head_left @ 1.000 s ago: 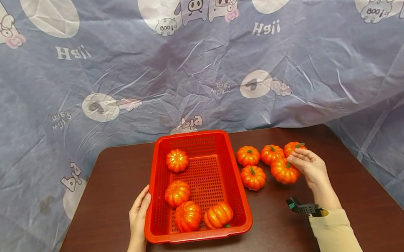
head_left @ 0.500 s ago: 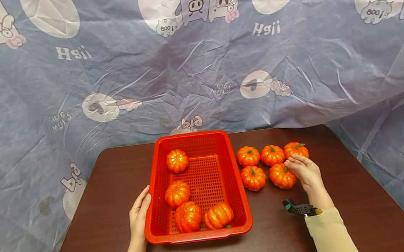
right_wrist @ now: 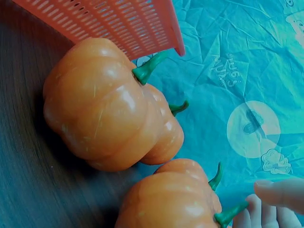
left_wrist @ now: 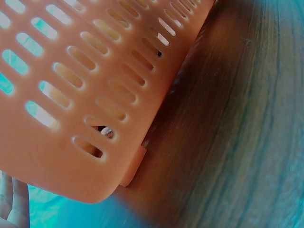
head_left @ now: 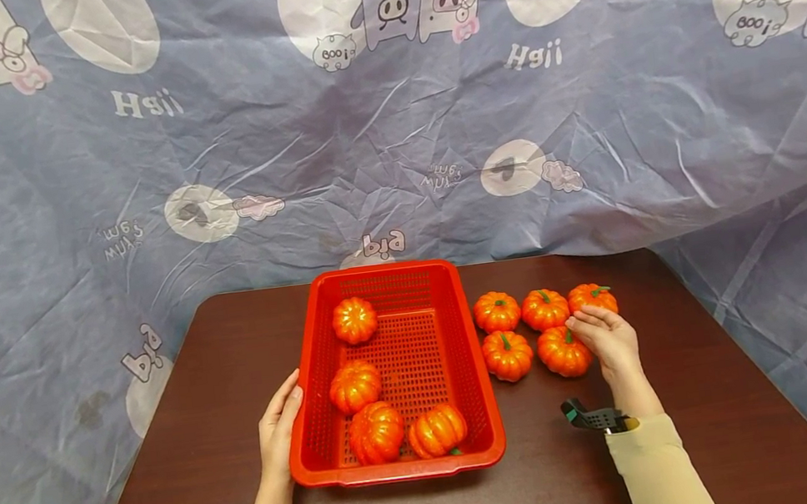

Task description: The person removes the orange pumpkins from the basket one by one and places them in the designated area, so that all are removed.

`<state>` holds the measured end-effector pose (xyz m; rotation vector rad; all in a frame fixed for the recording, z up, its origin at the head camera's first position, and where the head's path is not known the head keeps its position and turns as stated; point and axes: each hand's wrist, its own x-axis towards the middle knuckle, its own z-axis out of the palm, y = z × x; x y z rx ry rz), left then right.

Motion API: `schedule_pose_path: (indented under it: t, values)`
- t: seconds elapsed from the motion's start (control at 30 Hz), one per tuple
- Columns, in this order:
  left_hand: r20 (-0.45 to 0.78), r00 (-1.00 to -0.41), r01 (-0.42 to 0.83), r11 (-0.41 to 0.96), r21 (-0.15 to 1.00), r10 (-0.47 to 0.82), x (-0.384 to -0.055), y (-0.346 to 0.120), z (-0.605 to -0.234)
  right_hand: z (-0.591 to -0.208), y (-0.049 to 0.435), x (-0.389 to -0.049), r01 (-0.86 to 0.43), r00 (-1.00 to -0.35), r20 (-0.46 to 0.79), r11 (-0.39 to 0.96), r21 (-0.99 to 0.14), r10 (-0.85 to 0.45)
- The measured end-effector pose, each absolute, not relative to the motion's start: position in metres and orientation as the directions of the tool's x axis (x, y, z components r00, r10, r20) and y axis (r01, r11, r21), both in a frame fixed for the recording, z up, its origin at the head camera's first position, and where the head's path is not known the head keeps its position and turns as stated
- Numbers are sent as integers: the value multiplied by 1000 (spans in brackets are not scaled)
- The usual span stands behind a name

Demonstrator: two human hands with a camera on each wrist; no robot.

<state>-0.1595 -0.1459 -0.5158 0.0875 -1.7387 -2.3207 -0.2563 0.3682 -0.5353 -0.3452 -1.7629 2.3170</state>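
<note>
My left hand rests along the left side of the red plastic basket, its fingers extended and thumb at the rim. In the left wrist view its fingertips show past the slotted wall. Several small orange toy pumpkins lie in the basket, one pumpkin near its far end. My right hand is at the right side of the front right pumpkin, fingers loosely bent. In the right wrist view, the thumb stands apart from the pumpkin, and the fingers sit by its green stem.
More pumpkins stand right of the basket: a back row with a left pumpkin, a middle pumpkin and a right pumpkin, plus a front left pumpkin. The dark wooden table meets a printed grey-blue cloth behind.
The front right pumpkin has come down and slightly left onto the table, and my right hand has moved left with it and loosened. The left hand and basket stay put.
</note>
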Motion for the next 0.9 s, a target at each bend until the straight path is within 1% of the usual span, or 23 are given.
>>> schedule_pose_path:
  t: [0.13,0.27,0.37,0.43,0.53,0.57,0.63,0.7,0.87,0.9]
  values:
    - [89,-970,149,-261,954,-227,-160,-146,-516,-536,368,-260,-43,-935,-41,-229,-972,352]
    - [92,-970,152,-270,951,-224,-160,-146,-515,-547,374,-269,-85,-921,-16,-239,-967,390]
    - [91,-971,152,-279,948,-220,-160,-146,-515,-536,369,-266,-118,-933,23,-244,-963,360]
    - [89,-971,152,-289,945,-220,-161,-146,-515,-513,356,-256,-113,-940,28,-232,-966,341]
    - [85,-972,149,-295,944,-219,-161,-146,-515,-468,329,-235,-84,-948,-4,-261,-962,319]
    - [84,-972,149,-297,943,-219,-161,-146,-515,-457,322,-230,-96,-948,0,-285,-954,318]
    - [82,-972,147,-297,943,-219,-161,-146,-516,-441,310,-223,-98,-950,5,-284,-954,311]
    - [83,-972,147,-297,943,-219,-161,-146,-516,-444,310,-225,-124,-961,49,-266,-956,271]
    - [94,-970,158,-290,944,-224,-161,-146,-517,-479,326,-248,-148,-981,126,-155,-977,145]
    - [97,-970,161,-288,944,-224,-161,-146,-517,-484,327,-252,-161,-983,142,-167,-973,119]
